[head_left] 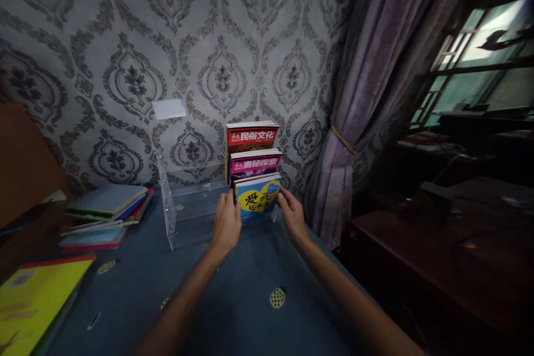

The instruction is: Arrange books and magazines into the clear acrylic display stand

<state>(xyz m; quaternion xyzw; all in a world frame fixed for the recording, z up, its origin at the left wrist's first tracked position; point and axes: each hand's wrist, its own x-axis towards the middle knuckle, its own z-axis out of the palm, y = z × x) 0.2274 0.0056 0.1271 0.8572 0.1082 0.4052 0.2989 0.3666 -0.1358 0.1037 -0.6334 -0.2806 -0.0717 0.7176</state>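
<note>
A blue book with a yellow patch on its cover [257, 198] stands upright between my two hands. My left hand [227, 221] grips its left edge, and my right hand [292, 216] holds the right edge. Behind it rise a purple-banded book [255, 164] and, farther back and higher, a red-banded book [252, 136]. These books stand at the right part of a clear plastic stepped rack [167, 206], whose left part shows no books. My fingertips behind the blue book are partly hidden.
On the left lies a stack of books [108, 206], with a yellow book [39, 295] nearer me. A white card [169, 108] shows against the patterned wall. A tied purple curtain [337, 178] hangs right of the dark blue tabletop [233, 311]. Dark furniture [417, 256] stands at right.
</note>
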